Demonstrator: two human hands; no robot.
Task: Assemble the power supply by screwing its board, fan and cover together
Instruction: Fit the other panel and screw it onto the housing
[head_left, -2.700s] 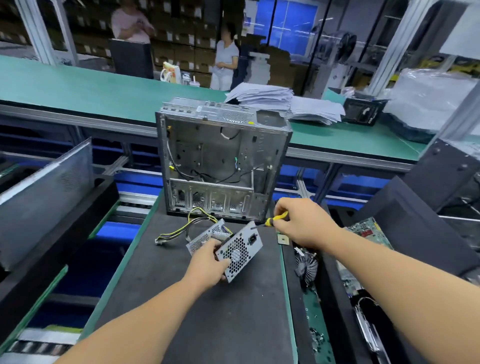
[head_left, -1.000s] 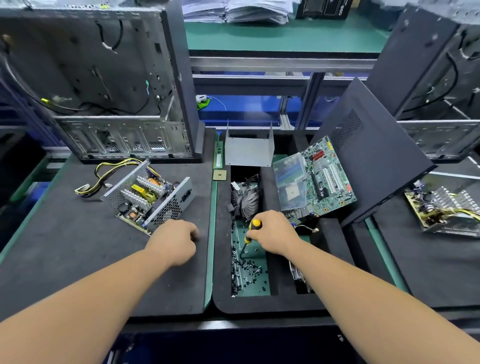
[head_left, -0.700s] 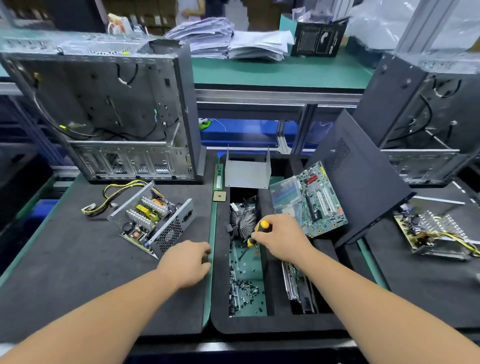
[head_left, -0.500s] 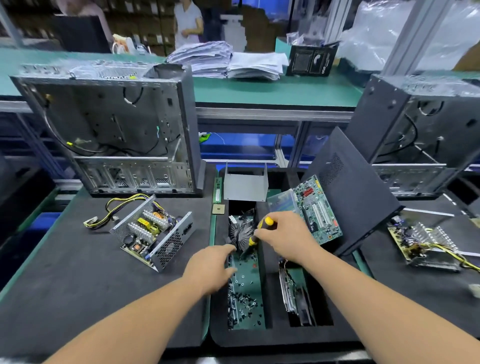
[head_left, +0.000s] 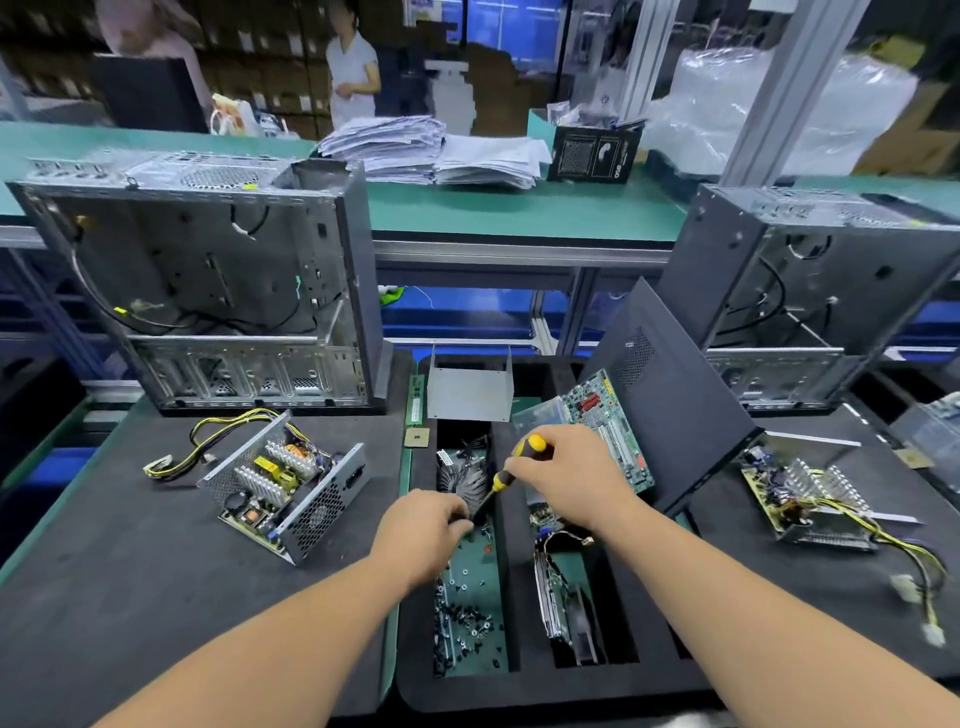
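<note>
The open power supply (head_left: 283, 486), its board and heatsinks showing and yellow cables trailing left, lies on the dark mat at the left. Its grey U-shaped cover (head_left: 470, 387) stands at the back of the parts tray. My right hand (head_left: 569, 480) grips a yellow-and-black screwdriver (head_left: 511, 467), tip pointing down-left at the screw slot. My left hand (head_left: 423, 535) reaches into that slot, fingers curled at the screwdriver tip; whether it holds a screw is hidden. Loose black screws (head_left: 467, 618) lie in the slot, and a black fan (head_left: 460, 475) sits at its far end.
An open metal PC case (head_left: 208, 291) stands behind the power supply. A green motherboard (head_left: 605, 421) leans against a dark side panel (head_left: 670, 400). A second case (head_left: 821, 291) and another open power supply (head_left: 808, 499) are at the right. Two people stand beyond the far green bench.
The power supply was set down on the mat. My left hand moved right from the mat into the screw slot, up to the screwdriver tip. My view tilted upward.
</note>
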